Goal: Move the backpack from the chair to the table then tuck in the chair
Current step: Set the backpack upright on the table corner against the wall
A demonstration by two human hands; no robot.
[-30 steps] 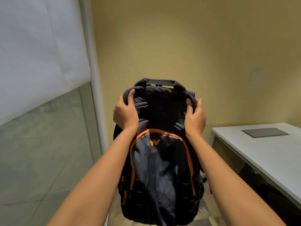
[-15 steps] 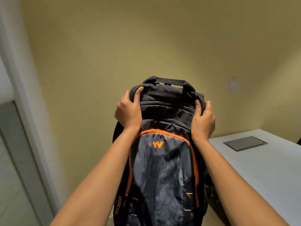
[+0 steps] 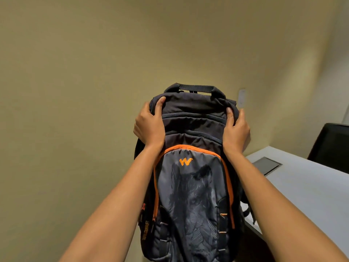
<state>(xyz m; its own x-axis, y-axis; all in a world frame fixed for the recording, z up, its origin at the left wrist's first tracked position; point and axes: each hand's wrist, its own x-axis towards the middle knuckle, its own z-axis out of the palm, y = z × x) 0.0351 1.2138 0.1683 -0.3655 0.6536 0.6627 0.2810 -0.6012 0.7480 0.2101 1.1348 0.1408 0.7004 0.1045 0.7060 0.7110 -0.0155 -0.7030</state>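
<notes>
A dark grey backpack (image 3: 190,186) with orange zipper trim and an orange W logo hangs upright in the air in front of me. My left hand (image 3: 149,127) grips its upper left shoulder and my right hand (image 3: 236,129) grips its upper right shoulder. The white table (image 3: 306,195) lies to the right, its near corner just behind the pack's right side. The chair the pack came from is out of view.
A grey flush panel (image 3: 266,165) is set into the tabletop near its far corner. A black chair back (image 3: 332,148) stands behind the table at the right edge. A yellow wall (image 3: 94,91) with a pale switch plate (image 3: 242,98) fills the background.
The view has swung right with the backpack held in both hands. The glass partition at the left has left the frame, and the table and a black chair back have come closer.
</notes>
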